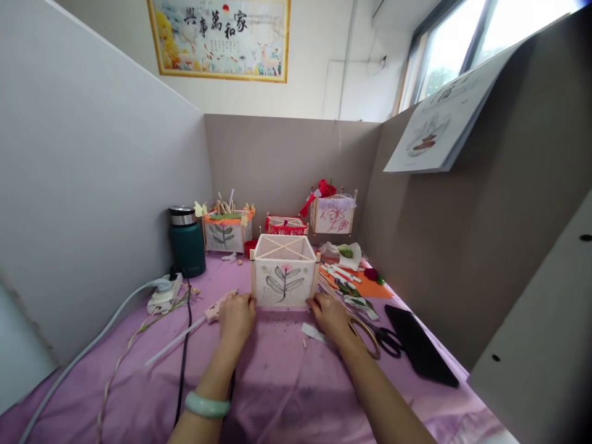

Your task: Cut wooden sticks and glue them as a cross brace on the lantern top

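Note:
A box-shaped lantern (285, 283) stands upright in front of me, with white sides, wooden corner sticks and crossed sticks over its top. A leafy sprig with a pink flower is drawn on its front. At the lower left corner, my left hand (237, 316) is closed on the lantern with thumb and fingertips. My right hand (331, 316) pinches the lower right corner in the same way. Beside my left hand lies a pink glue gun (219, 308) with a long white glue stick. A white paper strip (316, 333) lies by my right wrist.
Scissors (388, 340), a black tablet-like slab (420, 345), markers and an orange sheet (377, 285) lie to the right. Other decorated lanterns (333, 216) stand at the back. A green bottle (187, 243) and a power strip (165, 295) with cords are left. Partition walls enclose the table.

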Motion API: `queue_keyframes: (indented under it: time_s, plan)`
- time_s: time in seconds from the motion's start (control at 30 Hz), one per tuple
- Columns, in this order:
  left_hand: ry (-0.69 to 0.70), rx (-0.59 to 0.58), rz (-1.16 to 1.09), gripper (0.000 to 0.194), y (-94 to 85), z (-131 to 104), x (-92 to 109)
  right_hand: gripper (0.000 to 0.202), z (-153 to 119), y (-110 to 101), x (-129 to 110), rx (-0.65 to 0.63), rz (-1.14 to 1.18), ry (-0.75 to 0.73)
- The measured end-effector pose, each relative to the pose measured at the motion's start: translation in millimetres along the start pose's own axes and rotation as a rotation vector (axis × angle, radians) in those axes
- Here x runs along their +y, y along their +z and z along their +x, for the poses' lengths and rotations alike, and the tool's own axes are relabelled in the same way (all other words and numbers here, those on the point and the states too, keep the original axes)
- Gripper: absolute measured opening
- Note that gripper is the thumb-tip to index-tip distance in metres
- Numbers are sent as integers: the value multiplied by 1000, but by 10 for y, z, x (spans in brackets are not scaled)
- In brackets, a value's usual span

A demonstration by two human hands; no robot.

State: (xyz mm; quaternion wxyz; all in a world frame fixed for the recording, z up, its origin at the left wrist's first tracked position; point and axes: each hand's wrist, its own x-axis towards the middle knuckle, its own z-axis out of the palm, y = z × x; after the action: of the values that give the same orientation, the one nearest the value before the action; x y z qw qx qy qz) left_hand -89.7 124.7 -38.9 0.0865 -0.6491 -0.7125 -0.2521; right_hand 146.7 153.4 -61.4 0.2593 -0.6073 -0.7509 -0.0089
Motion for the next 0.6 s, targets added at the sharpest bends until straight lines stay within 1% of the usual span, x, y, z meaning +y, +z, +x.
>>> queue_keyframes:
  time_s: [0.07, 0.17, 0.2, 0.27, 0.33, 0.37, 0.4, 0.43, 0.47, 0.53, 0.6]
  plan:
    - [10, 23, -29, 25, -9, 3, -15, 29, -2, -3, -1, -1, -6, 6]
    - [20, 110, -81, 28, -61, -7, -2, 29, -4, -1, 0, 2, -10, 10]
    - [20, 160, -101, 30, -95, -14, 22, 29, -5, 1, 1, 4, -10, 10]
    - [47, 313, -164, 33, -202, -25, 108, 30, -5, 3, 2, 5, -9, 11]
    - [143, 464, -238, 32, -362, -2, 248, 30, -6, 3, 0, 4, -9, 14]
    - [215, 493, -252, 32, -458, 36, 333, 30, -7, 3, -2, 4, -8, 16]
    - [288, 463, -241, 33, -558, 98, 422, 29, -8, 4, -5, 3, -7, 17]
    - [348, 377, -189, 35, -657, 186, 512, 29, -10, 5, -7, 2, -6, 19]
    - [397, 245, -108, 36, -747, 300, 597, 29, -11, 7, -8, 2, -5, 20]
    - [447, 140, -62, 34, -886, 590, 740, 29, -13, 12, -8, 2, -2, 18]
    - [478, 31, -16, 31, -957, 917, 842, 29, -12, 18, -4, 2, 2, 14]
